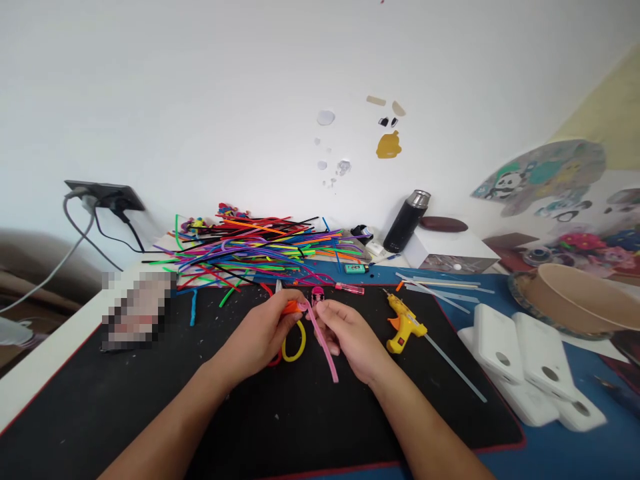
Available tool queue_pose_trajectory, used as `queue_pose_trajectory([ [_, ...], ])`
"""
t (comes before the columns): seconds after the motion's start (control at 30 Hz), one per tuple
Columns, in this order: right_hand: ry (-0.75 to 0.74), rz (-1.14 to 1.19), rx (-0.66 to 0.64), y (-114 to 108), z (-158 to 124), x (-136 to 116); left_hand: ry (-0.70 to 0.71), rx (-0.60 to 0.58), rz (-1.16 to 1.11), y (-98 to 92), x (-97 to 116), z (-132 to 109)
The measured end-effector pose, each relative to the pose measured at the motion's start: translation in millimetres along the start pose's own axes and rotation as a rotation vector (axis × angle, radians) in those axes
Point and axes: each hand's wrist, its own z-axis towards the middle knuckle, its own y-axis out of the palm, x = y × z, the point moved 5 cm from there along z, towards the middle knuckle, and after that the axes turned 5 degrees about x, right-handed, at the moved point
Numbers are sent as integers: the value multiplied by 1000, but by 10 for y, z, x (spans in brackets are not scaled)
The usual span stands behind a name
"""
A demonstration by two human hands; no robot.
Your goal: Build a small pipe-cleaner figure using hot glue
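My left hand (275,323) is closed in a pinch at the upper end of a pink pipe cleaner (325,343), with an orange piece (293,307) at its fingertips. The pipe cleaner's loose end slants down between the hands. Closed close beside it, my right hand (350,333) has a small pink-and-black figure (318,295) standing up at its fingertips; its lower part is hidden. Scissors with a yellow handle loop (294,343) and a red one lie on the black mat, partly covered by my left hand.
Many coloured pipe cleaners (260,247) are heaped at the back. A yellow glue gun (405,323) lies to the right, below some glue sticks (445,285). White boxes (525,360), a black flask (407,220), a green lighter (355,269) and a blurred-out object (143,310) surround the mat.
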Motion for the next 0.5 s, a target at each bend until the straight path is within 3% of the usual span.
queue_pose_trajectory([
  [0.5,42,-61,-28,76,-6,42,11,14,-19,3,-8,1],
])
